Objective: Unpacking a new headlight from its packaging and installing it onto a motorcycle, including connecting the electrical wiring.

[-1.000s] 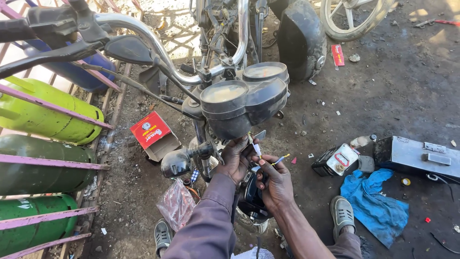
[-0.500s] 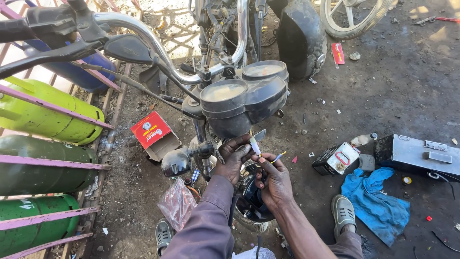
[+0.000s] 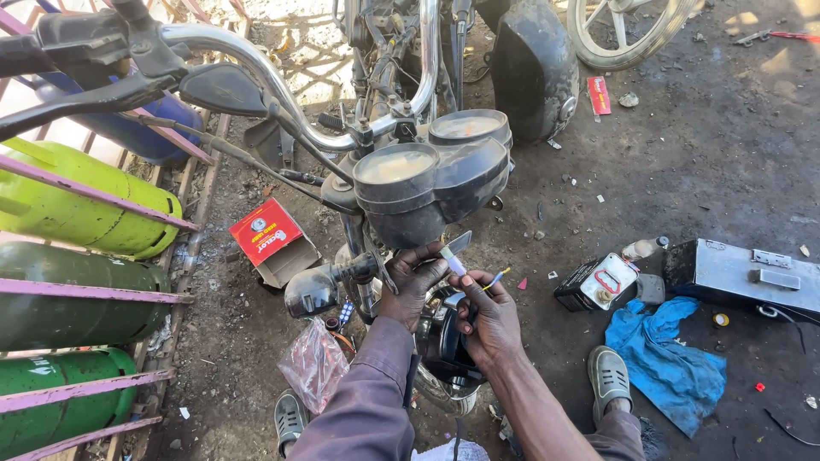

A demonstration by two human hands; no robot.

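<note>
Standing over bare, dark dirt ground (image 3: 683,171), oil-stained and scattered with small litter, part sunlit at the top edge.

Motorcycle (image 3: 401,102): front end facing me, chrome handlebar sweeping up to the left, twin round gauges (image 3: 431,175) on a black housing just above my hands.

Gas cylinders (image 3: 77,213): three lying at the left edge behind pink metal bars, shades of green.

Second wheel (image 3: 623,30): spoked, at the top right, well apart from me.

Metal case (image 3: 743,277): flat, grey, on the ground at the right.

Blue rag (image 3: 666,363): crumpled, just below the case, beside my right sandal (image 3: 608,380).

Battery (image 3: 595,283): small, black and white, near the case's left end.

Red cardboard box (image 3: 266,235): open, on the ground left of the fork.

Plastic bag (image 3: 313,363): clear, pinkish, near my left foot.

Left hand (image 3: 412,286): closed around parts under the gauge housing, thumb and fingers pinching the upper end of a thin white wire connector (image 3: 453,260).

Right hand (image 3: 489,318): just beside the left, curled, fingertips gripping a thin wire (image 3: 494,277) with a yellow and blue tip, in front of the headlamp area.
</note>
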